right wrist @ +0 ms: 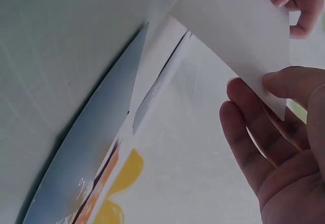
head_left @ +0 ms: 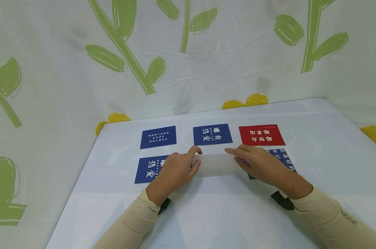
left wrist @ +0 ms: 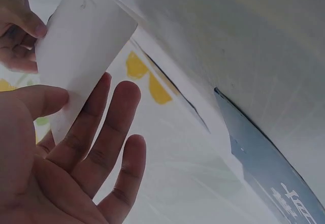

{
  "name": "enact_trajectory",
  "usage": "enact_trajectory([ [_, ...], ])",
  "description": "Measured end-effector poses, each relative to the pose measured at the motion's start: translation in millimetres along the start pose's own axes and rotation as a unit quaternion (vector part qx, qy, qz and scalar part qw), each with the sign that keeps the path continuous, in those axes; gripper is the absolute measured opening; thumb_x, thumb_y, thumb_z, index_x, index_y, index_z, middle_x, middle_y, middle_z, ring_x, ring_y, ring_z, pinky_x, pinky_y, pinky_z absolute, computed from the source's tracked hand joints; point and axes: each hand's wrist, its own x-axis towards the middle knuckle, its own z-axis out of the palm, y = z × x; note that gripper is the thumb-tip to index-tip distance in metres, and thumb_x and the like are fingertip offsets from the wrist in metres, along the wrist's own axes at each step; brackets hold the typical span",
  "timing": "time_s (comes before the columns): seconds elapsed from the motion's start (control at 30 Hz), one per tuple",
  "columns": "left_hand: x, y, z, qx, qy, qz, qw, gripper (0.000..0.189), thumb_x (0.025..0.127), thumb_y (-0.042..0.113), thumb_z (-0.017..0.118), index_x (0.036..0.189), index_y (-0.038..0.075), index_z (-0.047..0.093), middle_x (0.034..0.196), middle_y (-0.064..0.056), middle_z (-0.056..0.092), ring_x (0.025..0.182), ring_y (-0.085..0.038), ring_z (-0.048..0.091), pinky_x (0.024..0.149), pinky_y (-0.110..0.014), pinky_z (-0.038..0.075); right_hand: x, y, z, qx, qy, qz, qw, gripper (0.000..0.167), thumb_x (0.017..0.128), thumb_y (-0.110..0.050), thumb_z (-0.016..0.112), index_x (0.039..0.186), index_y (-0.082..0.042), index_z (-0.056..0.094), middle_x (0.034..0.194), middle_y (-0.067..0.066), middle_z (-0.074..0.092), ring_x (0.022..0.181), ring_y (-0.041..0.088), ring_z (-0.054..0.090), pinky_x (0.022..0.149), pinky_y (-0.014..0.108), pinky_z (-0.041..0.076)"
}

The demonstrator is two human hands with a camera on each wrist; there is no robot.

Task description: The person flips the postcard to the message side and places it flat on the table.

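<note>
A plain white card [head_left: 217, 166] is held up over the table between both hands, its blank side towards me. My left hand [head_left: 174, 172] pinches its left end between thumb and fingers. At the right end, my right hand [head_left: 262, 165] pinches it the same way. In the left wrist view the card [left wrist: 89, 41] tilts, with the thumb on its blank face and the lower fingers spread loose. The right wrist view shows the card [right wrist: 238, 26] with a small faint mark near one edge. Its other side is hidden in the head view.
Beyond the hands lie a blue card [head_left: 158, 137], another blue card [head_left: 212, 134] with white characters, and a red card [head_left: 262, 135]. A blue card [head_left: 145, 170] is partly behind the left hand; a dark blue card [head_left: 284, 159] is partly behind the right. A leaf-patterned curtain [head_left: 212, 69] backs the table.
</note>
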Motion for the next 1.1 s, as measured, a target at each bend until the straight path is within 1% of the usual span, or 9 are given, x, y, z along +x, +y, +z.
enact_trajectory([
  [0.1, -0.5, 0.4, -0.4, -0.004, -0.004, -0.002, 1.0, 0.028, 0.098, 0.029, 0.063, 0.123, 0.018, 0.057, 0.051, 0.011, 0.047, 0.045, -0.002, 0.037, 0.05, -0.018, 0.034, -0.9, 1, 3, -0.001, 0.023, -0.016, 0.9996, 0.061, 0.077, -0.005, 0.084, 0.133, -0.017, 0.064, 0.104, 0.005, 0.07, 0.08, 0.015, 0.07, 0.068, 0.024, 0.06],
  [0.2, -0.4, 0.8, -0.6, -0.006, -0.015, -0.009, 0.9998, 0.032, 0.097, 0.031, 0.066, 0.125, 0.018, 0.056, 0.051, 0.011, 0.044, 0.044, -0.003, 0.037, 0.048, -0.017, 0.031, -0.8, 1, 5, 0.006, 0.035, -0.016, 0.9992, 0.059, 0.077, -0.002, 0.084, 0.13, -0.016, 0.064, 0.114, 0.008, 0.067, 0.085, 0.02, 0.073, 0.07, 0.028, 0.061],
  [0.3, -0.3, 1.1, -0.2, -0.007, -0.026, -0.017, 0.9995, 0.037, 0.096, 0.03, 0.068, 0.128, 0.018, 0.055, 0.056, 0.009, 0.054, 0.045, -0.003, 0.041, 0.046, -0.017, 0.031, -0.1, 0, 6, 0.015, 0.032, -0.001, 0.9994, 0.052, 0.078, 0.0, 0.082, 0.124, -0.015, 0.064, 0.121, 0.01, 0.064, 0.091, 0.024, 0.074, 0.072, 0.031, 0.061],
  [0.4, -0.2, 1.2, 0.4, -0.012, -0.034, -0.024, 0.9991, 0.042, 0.094, 0.03, 0.071, 0.131, 0.017, 0.054, 0.073, 0.006, 0.068, 0.054, -0.005, 0.052, 0.049, -0.017, 0.035, 1.0, -1, 6, 0.02, 0.016, 0.019, 0.9995, 0.043, 0.08, 0.0, 0.08, 0.118, -0.015, 0.066, 0.125, 0.011, 0.062, 0.093, 0.026, 0.073, 0.073, 0.031, 0.061],
  [0.47, -0.1, 1.1, 1.3, -0.012, -0.038, -0.027, 0.9988, 0.046, 0.093, 0.03, 0.072, 0.132, 0.017, 0.053, 0.087, 0.004, 0.073, 0.062, -0.006, 0.058, 0.053, -0.017, 0.038, 1.4, -1, 6, 0.022, 0.003, 0.03, 0.9993, 0.039, 0.081, 0.0, 0.08, 0.114, -0.016, 0.068, 0.127, 0.011, 0.061, 0.093, 0.026, 0.073, 0.074, 0.031, 0.061],
  [0.53, 0.0, 0.8, 2.2, -0.011, -0.043, -0.03, 0.9985, 0.049, 0.092, 0.03, 0.074, 0.134, 0.018, 0.052, 0.097, 0.002, 0.073, 0.065, -0.007, 0.06, 0.055, -0.017, 0.04, 1.7, 0, 7, 0.024, -0.011, 0.037, 0.999, 0.035, 0.082, -0.001, 0.079, 0.112, -0.016, 0.07, 0.129, 0.011, 0.06, 0.092, 0.026, 0.073, 0.073, 0.03, 0.061],
  [0.67, 0.6, -0.3, 4.4, -0.005, -0.052, -0.032, 0.9981, 0.057, 0.089, 0.033, 0.077, 0.138, 0.018, 0.05, 0.109, -0.002, 0.071, 0.06, -0.009, 0.056, 0.054, -0.016, 0.04, 1.3, 1, 9, 0.02, -0.032, 0.039, 0.9985, 0.037, 0.081, -0.005, 0.081, 0.115, -0.018, 0.071, 0.133, 0.011, 0.058, 0.095, 0.026, 0.073, 0.075, 0.03, 0.061],
  [0.8, 1.0, -0.8, 5.8, -0.004, -0.059, -0.033, 0.9977, 0.063, 0.087, 0.033, 0.079, 0.141, 0.019, 0.049, 0.116, -0.006, 0.069, 0.06, -0.009, 0.054, 0.055, -0.016, 0.042, 0.0, 2, 11, 0.018, -0.05, 0.037, 0.9979, 0.044, 0.08, -0.007, 0.083, 0.12, -0.02, 0.07, 0.138, 0.012, 0.056, 0.101, 0.028, 0.071, 0.077, 0.032, 0.061],
  [1.1, 1.8, 0.2, 5.8, 0.015, -0.095, -0.05, 0.9941, 0.079, 0.082, 0.037, 0.083, 0.149, 0.024, 0.044, 0.115, -0.006, 0.066, 0.067, -0.011, 0.054, 0.061, -0.021, 0.048, -1.7, 3, 13, 0.013, -0.093, 0.034, 0.995, 0.058, 0.078, -0.011, 0.085, 0.133, -0.02, 0.066, 0.149, 0.014, 0.05, 0.127, 0.039, 0.059, 0.085, 0.039, 0.06],
])
